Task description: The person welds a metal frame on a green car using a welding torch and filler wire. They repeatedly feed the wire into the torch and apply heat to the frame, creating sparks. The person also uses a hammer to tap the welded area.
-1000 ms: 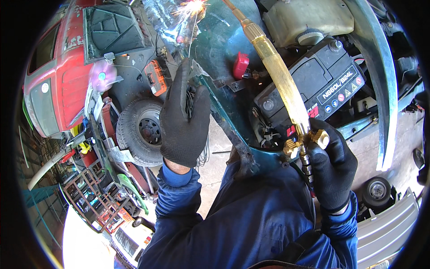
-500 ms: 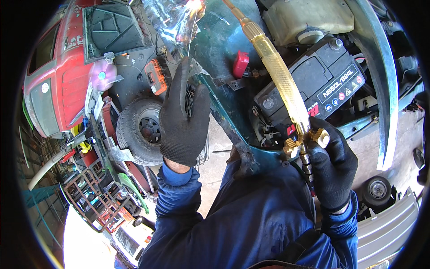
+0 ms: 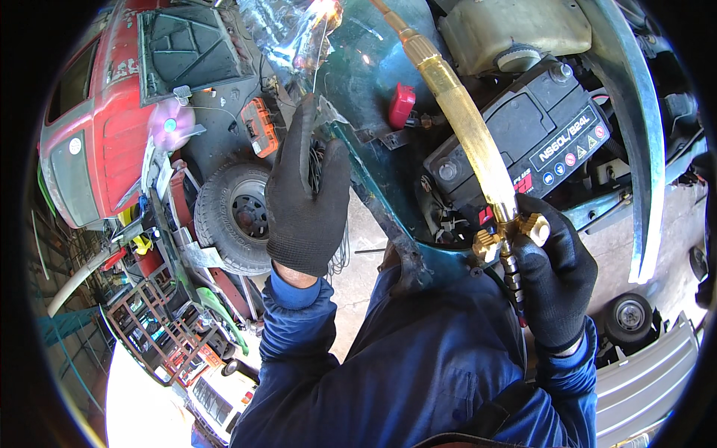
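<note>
My left hand [image 3: 308, 205], in a black glove, pinches a thin filler wire [image 3: 320, 67] between thumb and fingers. More strands of the wire trail below the palm. The upper end of the wire reaches toward a glowing orange spot [image 3: 326, 10] on bare, scorched metal at the top edge. In my black-gloved right hand [image 3: 556, 272] is a brass gas welding torch [image 3: 467, 123], gripped near its valve knobs. Its long body slants up and left across the engine bay, and its tip is cut off by the frame. A dark green car body panel [image 3: 366, 89] lies between the hands.
Beneath the torch sits a black car battery [image 3: 549, 127], with a red terminal cover [image 3: 402, 106] beside it. A plastic fluid tank [image 3: 515, 26] is above. At left stand a red vehicle [image 3: 112, 127], a wheel [image 3: 235, 213], an orange box [image 3: 260, 127] and a spinning fan [image 3: 170, 125].
Both hands and the torch stay almost still. The filler wire shifts very slightly, and a small orange reflection shows on the green panel.
</note>
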Demonstrator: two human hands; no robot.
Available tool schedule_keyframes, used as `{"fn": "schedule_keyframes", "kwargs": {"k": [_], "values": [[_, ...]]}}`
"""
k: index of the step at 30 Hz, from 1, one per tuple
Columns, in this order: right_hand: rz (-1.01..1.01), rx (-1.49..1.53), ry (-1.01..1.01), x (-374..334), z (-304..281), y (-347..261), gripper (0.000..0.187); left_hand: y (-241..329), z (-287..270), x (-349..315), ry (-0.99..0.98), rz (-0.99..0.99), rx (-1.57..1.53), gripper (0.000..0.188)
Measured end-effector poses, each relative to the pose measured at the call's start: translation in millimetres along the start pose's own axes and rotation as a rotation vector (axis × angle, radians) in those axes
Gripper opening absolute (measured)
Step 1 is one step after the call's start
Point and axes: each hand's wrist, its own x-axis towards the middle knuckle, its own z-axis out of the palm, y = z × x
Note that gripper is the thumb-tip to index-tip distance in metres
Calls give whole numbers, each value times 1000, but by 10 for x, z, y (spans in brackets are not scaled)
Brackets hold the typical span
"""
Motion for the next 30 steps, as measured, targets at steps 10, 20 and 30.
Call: {"fn": "schedule_keyframes", "kwargs": {"k": [10,20,30], "values": [[35,14,-6,-8,-2,-11,40,-1,-7,-18,-3,-4,30,56],[28,-4,-3,-2,-1,-4,40,-5,1,-11,2,17,-17,57],[9,23,-1,-4,0,34,41,-1,-13,-13,-10,8,-7,57]]}}
